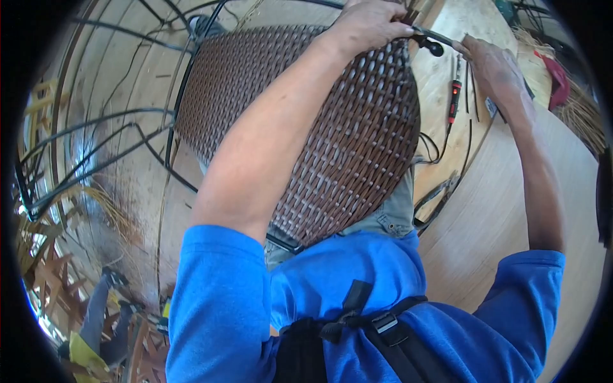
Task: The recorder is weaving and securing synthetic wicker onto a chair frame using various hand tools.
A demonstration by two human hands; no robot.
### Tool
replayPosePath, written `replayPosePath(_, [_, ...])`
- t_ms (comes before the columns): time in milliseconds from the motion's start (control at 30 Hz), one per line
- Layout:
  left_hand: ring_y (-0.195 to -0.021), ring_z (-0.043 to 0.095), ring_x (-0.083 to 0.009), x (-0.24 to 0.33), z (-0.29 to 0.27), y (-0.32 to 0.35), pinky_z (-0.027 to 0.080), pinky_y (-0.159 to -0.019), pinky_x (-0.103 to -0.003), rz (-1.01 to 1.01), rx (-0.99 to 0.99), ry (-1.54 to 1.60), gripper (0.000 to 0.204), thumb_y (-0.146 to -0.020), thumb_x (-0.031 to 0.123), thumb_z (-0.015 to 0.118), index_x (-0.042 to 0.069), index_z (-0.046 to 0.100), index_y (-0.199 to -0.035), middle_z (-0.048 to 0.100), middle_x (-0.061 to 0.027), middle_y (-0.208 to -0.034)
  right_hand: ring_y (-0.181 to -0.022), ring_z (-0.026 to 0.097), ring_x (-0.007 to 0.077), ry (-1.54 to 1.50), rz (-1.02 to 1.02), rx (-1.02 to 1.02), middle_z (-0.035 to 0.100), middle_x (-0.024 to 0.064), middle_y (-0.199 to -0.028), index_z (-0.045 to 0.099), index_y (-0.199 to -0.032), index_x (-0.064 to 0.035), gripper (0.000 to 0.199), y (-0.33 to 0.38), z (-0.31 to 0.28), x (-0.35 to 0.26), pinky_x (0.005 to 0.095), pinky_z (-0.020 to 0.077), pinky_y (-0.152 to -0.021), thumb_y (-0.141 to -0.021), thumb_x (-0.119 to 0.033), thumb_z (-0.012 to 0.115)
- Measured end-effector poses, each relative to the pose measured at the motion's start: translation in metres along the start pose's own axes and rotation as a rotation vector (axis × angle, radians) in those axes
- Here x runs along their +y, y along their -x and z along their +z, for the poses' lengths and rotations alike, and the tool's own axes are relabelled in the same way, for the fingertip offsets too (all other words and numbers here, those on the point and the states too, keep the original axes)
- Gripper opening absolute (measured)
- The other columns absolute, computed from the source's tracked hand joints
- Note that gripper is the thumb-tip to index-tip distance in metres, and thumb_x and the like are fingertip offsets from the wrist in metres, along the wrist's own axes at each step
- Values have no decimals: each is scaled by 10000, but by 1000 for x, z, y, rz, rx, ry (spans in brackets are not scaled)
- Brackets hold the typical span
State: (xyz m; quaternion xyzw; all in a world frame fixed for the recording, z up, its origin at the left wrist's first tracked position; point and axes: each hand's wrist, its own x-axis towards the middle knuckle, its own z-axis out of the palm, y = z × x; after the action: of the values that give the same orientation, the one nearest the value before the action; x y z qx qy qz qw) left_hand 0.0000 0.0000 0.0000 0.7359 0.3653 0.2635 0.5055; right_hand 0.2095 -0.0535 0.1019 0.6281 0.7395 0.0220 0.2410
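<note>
A brown woven wicker panel (274, 83) on a dark metal frame (96, 121) lies across my lap. My left hand (370, 29) is at the panel's far right corner, fingers curled around the edge. From there a thin dark strip (437, 36) runs to my right hand (495, 67), which pinches its other end. Below the strip, a small black rounded knob (435, 48) sticks out by the panel corner. What lies under my left fingers is partly hidden.
A soldering iron (454, 102) with a red and black handle and a cord lies on the wooden board (491, 25) at right, beside loose dark strips (470, 143). Pliers-like tools (434, 191) sit by my leg. Dried fibres (578, 115) bundle at far right; another person's legs (105, 325) show at lower left.
</note>
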Motion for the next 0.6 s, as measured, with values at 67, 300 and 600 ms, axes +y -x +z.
replayPosePath(67, [-652,562,-136,-6,0,4,449,-632,-303,-130,-118,183,223,-819,229,605,40,651,-928,613,-46,-696,-888,597,365,-10,32,61,626,186,-873,557,-970,-46,148,17,0,1,464,455,-765,-900,-120,450])
replayPosePath(300, [-656,547,-164,-10,3,-15,440,-622,-318,0,-88,218,196,-827,203,589,11,625,-845,587,-76,-698,-974,567,354,-65,0,74,568,170,-1022,523,-1052,-48,185,8,12,27,455,459,-824,-927,-121,408])
replayPosePath(600, [-736,581,-214,-11,1,-11,458,-689,-329,171,60,72,228,-828,231,593,10,620,-876,606,-111,-774,-1076,499,319,-51,-153,239,521,146,-1083,480,-1138,-65,335,-11,17,18,412,435,-887,-823,43,439])
